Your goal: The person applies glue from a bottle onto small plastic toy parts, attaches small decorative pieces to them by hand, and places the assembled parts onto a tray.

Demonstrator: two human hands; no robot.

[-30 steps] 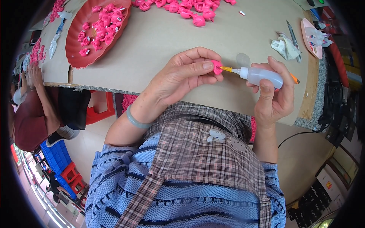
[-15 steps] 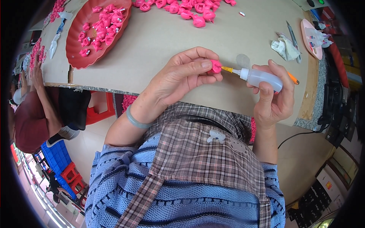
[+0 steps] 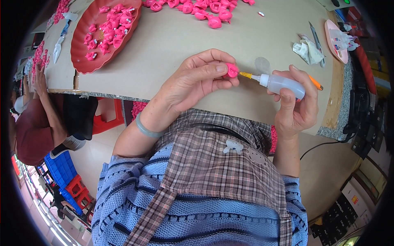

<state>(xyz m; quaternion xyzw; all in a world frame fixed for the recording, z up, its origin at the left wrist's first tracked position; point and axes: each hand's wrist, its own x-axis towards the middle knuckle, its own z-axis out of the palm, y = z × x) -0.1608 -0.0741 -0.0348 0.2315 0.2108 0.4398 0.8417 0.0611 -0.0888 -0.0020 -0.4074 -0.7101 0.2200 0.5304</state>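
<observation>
Between thumb and fingers, my left hand (image 3: 202, 78) pinches a small pink moulded piece (image 3: 232, 70) above the table. My right hand (image 3: 298, 98) is closed round a translucent squeeze bottle (image 3: 285, 87) with a yellow nozzle tip (image 3: 246, 75). The tip points left at the pink piece, very close to its right side; whether they touch I cannot tell. An orange stick-like thing (image 3: 316, 83) shows behind my right fingers. More pink pieces (image 3: 201, 9), some with square openings, lie loose at the far side of the table.
At the far left a red scalloped tray (image 3: 82, 61) holds several pink pieces. A crumpled white cloth (image 3: 308, 52), tweezers (image 3: 316, 39) and a pink dish (image 3: 334, 39) with small bottles lie at the right. A co-worker (image 3: 37, 127) sits at the left.
The nozzle tip has drawn slightly away from the pink piece, and a small gap seems to show. My left hand has shifted a little to the left. Both grips are unchanged.
</observation>
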